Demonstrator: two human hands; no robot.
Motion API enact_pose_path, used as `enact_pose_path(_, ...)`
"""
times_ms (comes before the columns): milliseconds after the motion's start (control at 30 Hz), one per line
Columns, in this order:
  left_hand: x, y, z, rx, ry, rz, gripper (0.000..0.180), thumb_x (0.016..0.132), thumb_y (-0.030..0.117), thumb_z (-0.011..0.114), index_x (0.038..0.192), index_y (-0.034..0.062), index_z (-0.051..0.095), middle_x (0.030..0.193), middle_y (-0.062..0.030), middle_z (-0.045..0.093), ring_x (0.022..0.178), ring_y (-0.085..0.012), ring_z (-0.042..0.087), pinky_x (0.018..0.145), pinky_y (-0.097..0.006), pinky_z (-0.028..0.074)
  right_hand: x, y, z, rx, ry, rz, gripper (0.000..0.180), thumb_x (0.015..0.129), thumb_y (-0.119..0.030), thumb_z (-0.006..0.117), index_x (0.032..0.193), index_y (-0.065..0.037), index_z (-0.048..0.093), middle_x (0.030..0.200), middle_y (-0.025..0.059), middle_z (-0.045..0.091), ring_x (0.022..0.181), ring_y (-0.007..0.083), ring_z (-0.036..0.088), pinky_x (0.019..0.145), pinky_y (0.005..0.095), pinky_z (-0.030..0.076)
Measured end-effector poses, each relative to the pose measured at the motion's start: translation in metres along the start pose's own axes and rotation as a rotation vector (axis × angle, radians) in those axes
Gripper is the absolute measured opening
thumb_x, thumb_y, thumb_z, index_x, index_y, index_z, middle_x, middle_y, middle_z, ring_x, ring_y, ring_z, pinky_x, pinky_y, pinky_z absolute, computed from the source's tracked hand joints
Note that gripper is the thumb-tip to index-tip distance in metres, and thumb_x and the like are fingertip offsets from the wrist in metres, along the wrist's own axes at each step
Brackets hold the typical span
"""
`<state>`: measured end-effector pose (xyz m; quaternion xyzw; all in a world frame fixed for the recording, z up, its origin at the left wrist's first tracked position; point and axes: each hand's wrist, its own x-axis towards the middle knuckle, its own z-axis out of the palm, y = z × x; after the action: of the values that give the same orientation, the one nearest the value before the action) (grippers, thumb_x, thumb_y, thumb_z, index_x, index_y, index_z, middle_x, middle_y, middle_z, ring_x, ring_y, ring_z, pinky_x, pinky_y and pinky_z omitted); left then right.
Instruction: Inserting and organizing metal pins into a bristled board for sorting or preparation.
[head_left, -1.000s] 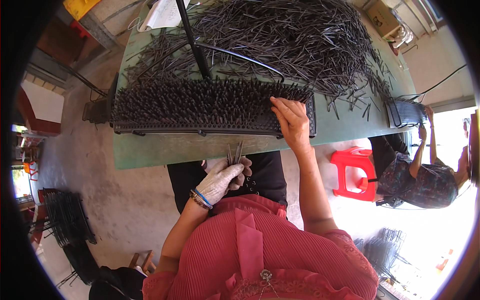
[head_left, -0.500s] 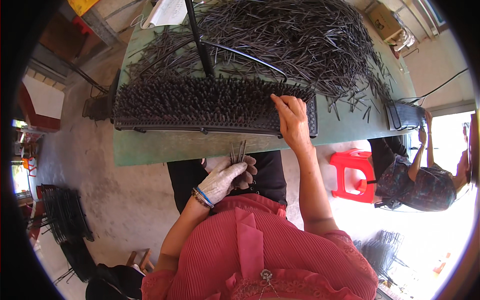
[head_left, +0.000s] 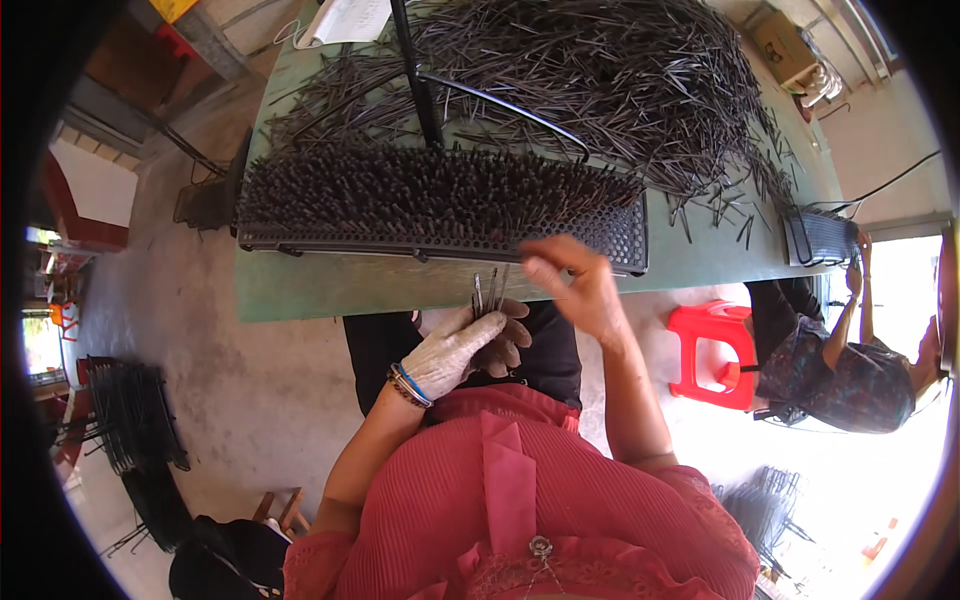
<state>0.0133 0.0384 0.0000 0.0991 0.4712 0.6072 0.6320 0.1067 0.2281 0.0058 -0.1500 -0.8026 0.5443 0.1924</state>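
Observation:
My left hand point(head_left: 455, 352), in a pale glove with brown fingers, is closed around a few thin dark strips point(head_left: 490, 290) that point up toward the table edge. Bare and blurred by motion, my right hand point(head_left: 580, 290) hovers just right of the strips, in front of the rack. Whether its fingers hold a strip cannot be made out. A long black perforated rack point(head_left: 618, 230) lies along the table's near side. Dark strips point(head_left: 420, 195) stand packed upright in most of its holes; bare holes show at its right end and along the front.
A big heap of loose dark strips point(head_left: 620, 80) covers the far part of the green table point(head_left: 300, 295). A black metal frame point(head_left: 425, 100) rises behind the rack. At right are a red stool point(head_left: 710, 350) and a person point(head_left: 840, 370) working at another rack point(head_left: 825, 238).
My right hand has left the rack's right part and come down and left toward the strips in my left hand. The left hand keeps its hold. The whole view has shifted slightly.

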Motion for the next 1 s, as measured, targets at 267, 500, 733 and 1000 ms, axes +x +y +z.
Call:
enact_pose_path(267, 0.000, 0.001, 0.002, 0.063, -0.108, -0.020, 0.038, 0.101, 0.033, 0.050, 0.108, -0.0022, 0.061, 0.098, -0.0109, 0.068, 0.082, -0.0167, 0.067, 0.065, -0.026, 0.055, -0.019, 0.011, 0.023, 0.451, -0.216, 0.432, 0.016, 0.091, -0.014, 0.071, 0.090, 0.003, 0.070, 0.087, 0.0042, 0.069, 0.079, 0.0062, 0.058, 0.070, 0.0237, 0.049)
enact_pose_path(500, 0.003, -0.002, 0.003, 0.036, 0.112, 0.018, 0.041, 0.102, 0.035, 0.047, 0.126, 0.0018, 0.054, 0.104, -0.0060, 0.068, 0.082, -0.0112, 0.067, 0.056, -0.017, 0.044, -0.014, 0.009, 0.008, 0.414, 0.092, 0.291, 0.012, 0.093, -0.007, 0.067, 0.095, 0.005, 0.068, 0.092, 0.0073, 0.071, 0.081, 0.0102, 0.063, 0.074, 0.0240, 0.050)
enact_pose_path(733, 0.006, -0.009, 0.002, 0.032, 0.059, -0.003, 0.039, 0.103, 0.029, 0.047, 0.127, -0.0003, 0.053, 0.105, -0.0093, 0.067, 0.086, -0.0153, 0.067, 0.065, -0.024, 0.053, 0.021, 0.013, -0.024, 0.012, 0.393, 0.064, 0.015, 0.093, -0.005, 0.066, 0.102, 0.007, 0.067, 0.096, 0.0074, 0.071, 0.087, 0.0096, 0.064, 0.081, 0.0232, 0.050)
enact_pose_path(1000, 0.005, -0.011, -0.001, 0.016, 0.050, -0.012, 0.038, 0.103, 0.027, 0.047, 0.127, -0.0022, 0.052, 0.103, -0.0112, 0.066, 0.086, -0.0168, 0.066, 0.068, -0.027, 0.055, 0.029, 0.021, -0.017, -0.124, 0.409, 0.060, 0.016, 0.089, -0.007, 0.070, 0.102, 0.001, 0.070, 0.089, 0.0048, 0.072, 0.081, 0.0086, 0.064, 0.076, 0.0239, 0.049)
